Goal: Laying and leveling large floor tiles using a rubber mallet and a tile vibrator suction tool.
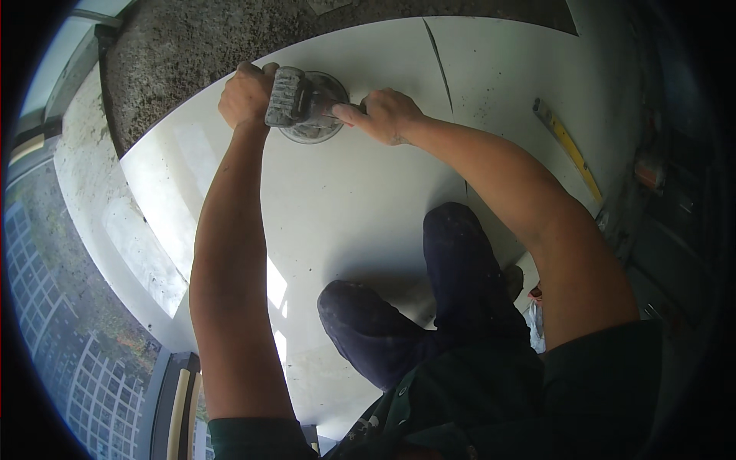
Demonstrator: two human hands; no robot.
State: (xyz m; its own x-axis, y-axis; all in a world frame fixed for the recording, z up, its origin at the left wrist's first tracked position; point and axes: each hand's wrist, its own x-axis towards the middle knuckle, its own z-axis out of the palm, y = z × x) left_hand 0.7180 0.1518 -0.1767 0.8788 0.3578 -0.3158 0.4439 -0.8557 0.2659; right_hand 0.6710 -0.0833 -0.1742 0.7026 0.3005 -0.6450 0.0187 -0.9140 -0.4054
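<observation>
A grimy grey power tool with a round suction-pad base rests on a large white tile, close to its far edge. My left hand is closed at the tool's left side, with the fingertips partly hidden behind it. My right hand grips the handle on the tool's right side. A narrow dark joint runs between this tile and the one to the right, where a yellow spirit level lies.
Rough grey mortar floor borders the tiles' far side. On the left are a pale sill and glass overlooking a gridded outdoor surface. My bent knees are on the tile. Dim, small objects lie at the right.
</observation>
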